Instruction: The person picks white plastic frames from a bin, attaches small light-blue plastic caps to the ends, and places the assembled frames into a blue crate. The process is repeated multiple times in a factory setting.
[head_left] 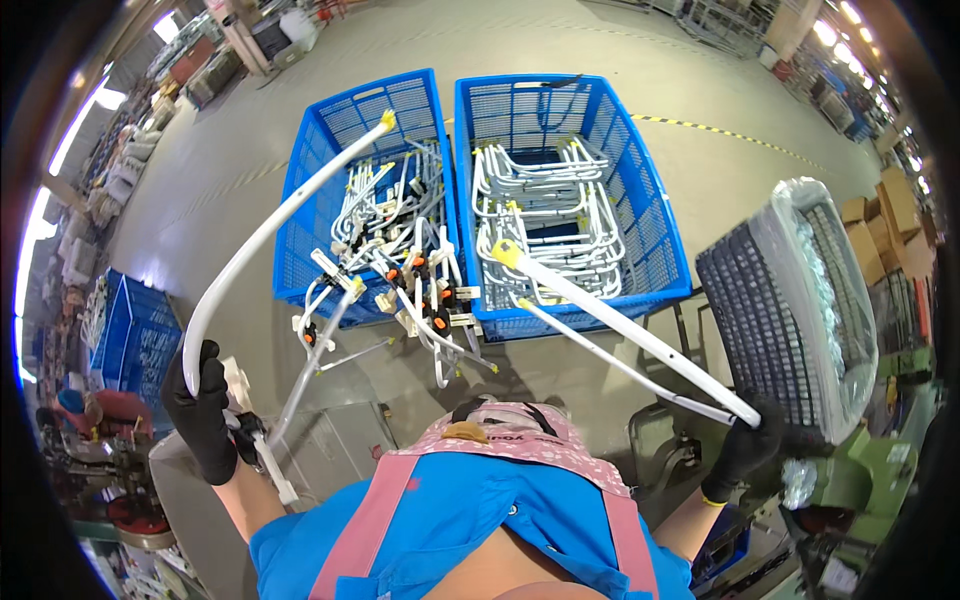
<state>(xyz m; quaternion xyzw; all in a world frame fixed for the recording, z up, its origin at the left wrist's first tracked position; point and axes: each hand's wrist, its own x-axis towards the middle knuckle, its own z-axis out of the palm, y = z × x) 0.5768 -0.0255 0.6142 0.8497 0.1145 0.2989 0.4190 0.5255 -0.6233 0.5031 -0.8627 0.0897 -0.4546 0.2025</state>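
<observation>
Curving white tube [257, 236], yellow-tipped

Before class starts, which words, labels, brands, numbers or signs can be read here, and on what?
Apron: dark lettering, partly lost in folds; I won't copy it out.
Far-left blue crate: pale marks, too small to tell whether they're writing.
Front crates, held tubes: nothing readable.
</observation>
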